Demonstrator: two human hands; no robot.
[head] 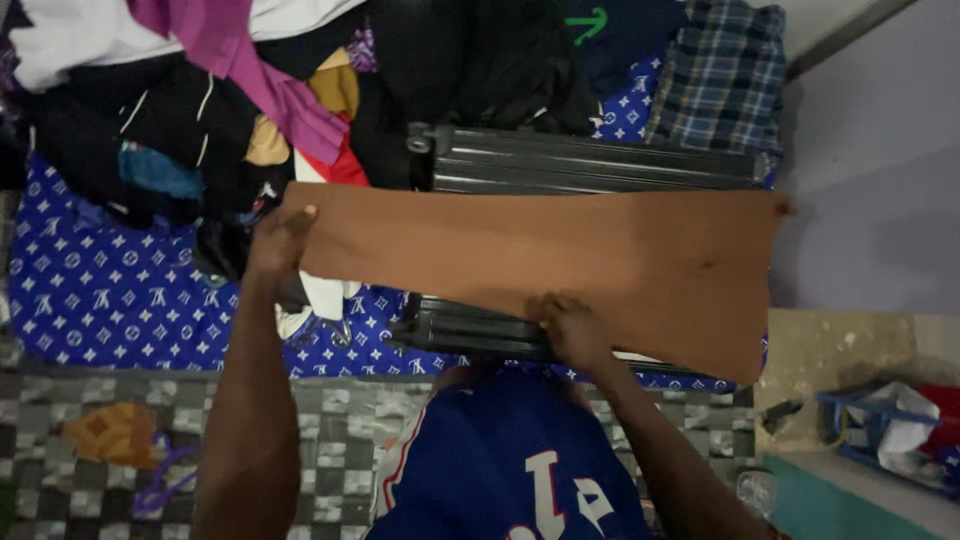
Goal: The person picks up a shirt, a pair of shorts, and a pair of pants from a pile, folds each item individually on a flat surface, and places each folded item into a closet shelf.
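Two hands are on one brown garment [560, 262], a long flat piece of cloth stretched across the top of a black hard-shell suitcase [590, 160] that lies on a bed with a blue patterned sheet [100, 290]. The left hand [280, 238] pinches the cloth's far left end between thumb and fingers, closed on the edge. The right hand [568, 325] presses down on the near edge about midway along, fingers curled over the hem; it looks closed on the fabric, though the fingertips are partly tucked out of sight.

The cloth should handle as something light and limp: it lies smooth only because it is pulled taut and backed by the rigid suitcase, and its right end (beyond the case) already droops. It will not slip much, being matte fabric, and nothing about it seems fragile. Corners and hems look like the best places to take hold, since a pinch in the middle would only bunch it.

Behind the suitcase a heap of mixed clothes [200, 90] covers the bed, with a plaid garment [725, 70] at the right. Nearer the camera is a checkered floor [330, 440], with an orange cloth [115, 432] lying on it at the left.
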